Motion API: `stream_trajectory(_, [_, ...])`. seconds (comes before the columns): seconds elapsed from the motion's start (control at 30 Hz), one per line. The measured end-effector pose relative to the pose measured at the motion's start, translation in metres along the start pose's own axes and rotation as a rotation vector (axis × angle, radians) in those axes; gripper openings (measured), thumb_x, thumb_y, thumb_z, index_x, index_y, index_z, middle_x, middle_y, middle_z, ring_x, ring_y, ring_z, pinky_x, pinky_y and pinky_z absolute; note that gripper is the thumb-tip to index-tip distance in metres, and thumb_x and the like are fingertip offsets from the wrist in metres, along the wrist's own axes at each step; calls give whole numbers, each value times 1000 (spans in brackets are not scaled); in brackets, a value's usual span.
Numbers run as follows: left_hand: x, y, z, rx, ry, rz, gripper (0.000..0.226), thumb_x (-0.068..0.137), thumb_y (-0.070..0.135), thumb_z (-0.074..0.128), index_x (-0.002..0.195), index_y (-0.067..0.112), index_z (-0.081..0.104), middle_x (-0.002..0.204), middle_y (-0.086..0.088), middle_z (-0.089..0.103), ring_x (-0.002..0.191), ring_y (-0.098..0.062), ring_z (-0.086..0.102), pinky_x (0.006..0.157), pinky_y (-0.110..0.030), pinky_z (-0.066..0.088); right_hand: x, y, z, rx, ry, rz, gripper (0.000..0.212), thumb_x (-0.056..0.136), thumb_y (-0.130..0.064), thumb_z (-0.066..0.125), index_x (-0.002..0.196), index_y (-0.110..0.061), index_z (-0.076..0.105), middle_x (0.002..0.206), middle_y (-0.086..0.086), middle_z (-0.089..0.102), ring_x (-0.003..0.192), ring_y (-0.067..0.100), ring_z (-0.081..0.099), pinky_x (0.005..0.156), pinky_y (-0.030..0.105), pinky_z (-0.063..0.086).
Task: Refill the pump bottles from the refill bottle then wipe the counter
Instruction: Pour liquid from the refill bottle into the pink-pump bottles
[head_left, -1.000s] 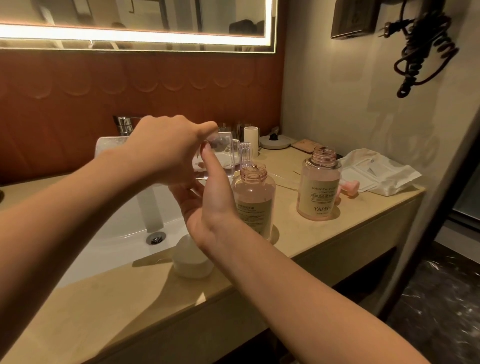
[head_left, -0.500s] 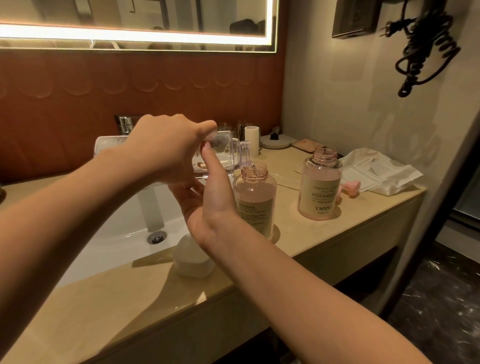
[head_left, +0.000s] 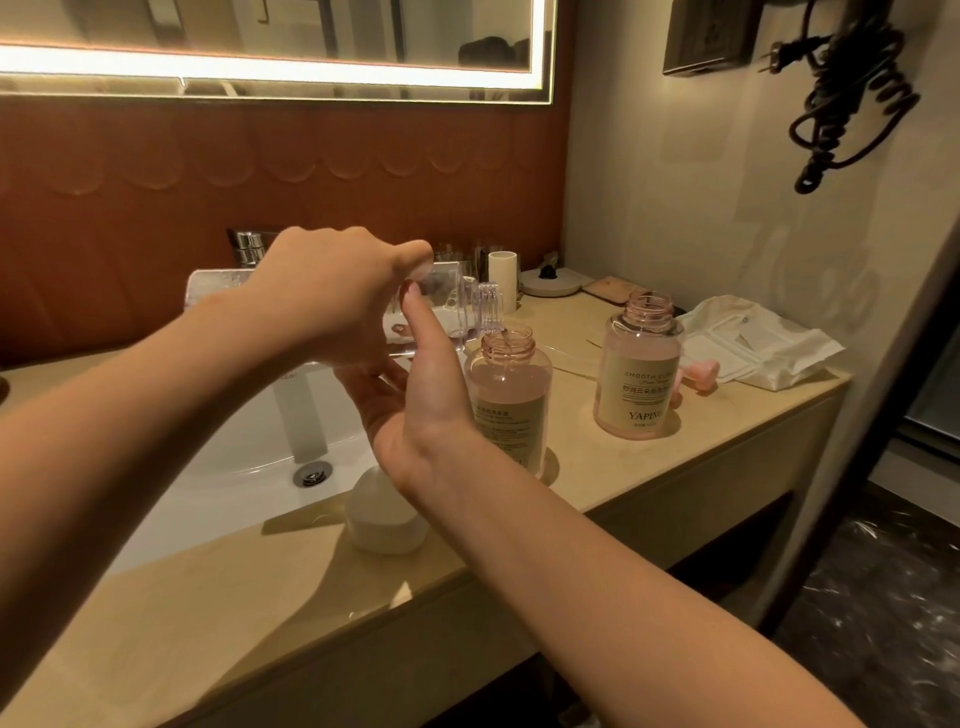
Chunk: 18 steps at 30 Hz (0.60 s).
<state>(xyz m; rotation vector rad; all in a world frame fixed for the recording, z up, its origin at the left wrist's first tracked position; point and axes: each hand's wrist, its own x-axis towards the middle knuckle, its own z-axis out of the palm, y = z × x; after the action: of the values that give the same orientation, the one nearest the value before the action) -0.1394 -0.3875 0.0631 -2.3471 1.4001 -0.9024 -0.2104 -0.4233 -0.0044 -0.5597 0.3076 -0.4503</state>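
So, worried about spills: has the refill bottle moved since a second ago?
No. The refill bottle stays, neck over the near pump bottle, below the white cylinder.

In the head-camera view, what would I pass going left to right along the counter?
Sink drain → white rounded object → pink bottle being filled → second pink bottle → small pink part → white packet. Left hand, right hand and refill bottle overlap these, so omitted.

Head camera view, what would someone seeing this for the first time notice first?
The left hand tips a clear refill bottle on its side, a thin stream running into the open near pump bottle, while the right hand props it from below. The far pump bottle, also open, stands further right on the counter. A glowing mirror strip runs along the top.
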Motion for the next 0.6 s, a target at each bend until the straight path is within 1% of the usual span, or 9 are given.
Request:
stream_trajectory(0.1, [0,0,1,-3,-7,3,75,72,40,76,132,26,33,85,-2,59,70,-20,56,44,-23,33,0,0,0,-5,1,5,27,86,-41,65,86,-15,57,95,14,59,87,22,57,94,34,49])
stream_trajectory(0.17, [0,-1,2,-11,-3,4,74,71,40,77,130,26,34,86,-2,60,70,-22,57,46,-24,35,0,0,-1,-9,4,4,27,85,-40,66,86,-15,57,95,15,59,87,22,57,93,34,50])
stream_trajectory(0.3, [-1,-1,3,-14,10,6,71,72,38,76,128,26,35,86,-2,60,70,-22,57,45,-23,33,1,1,-1,-18,3,6,28,85,-40,66,92,-15,55,96,15,59,88,22,58,92,34,50])
stream_trajectory(0.5, [0,-1,2,2,17,3,73,72,38,77,129,27,34,85,-2,59,68,-20,55,44,-23,30,0,-1,0,-13,5,9,27,85,-40,66,84,-16,56,95,15,58,88,22,57,93,34,50])
stream_trajectory(0.6, [-1,-1,3,-3,20,3,71,72,38,77,128,27,35,82,-1,58,66,-19,53,43,-22,29,1,0,-1,-16,5,9,27,85,-41,66,84,-16,56,96,15,59,87,22,57,92,34,50])
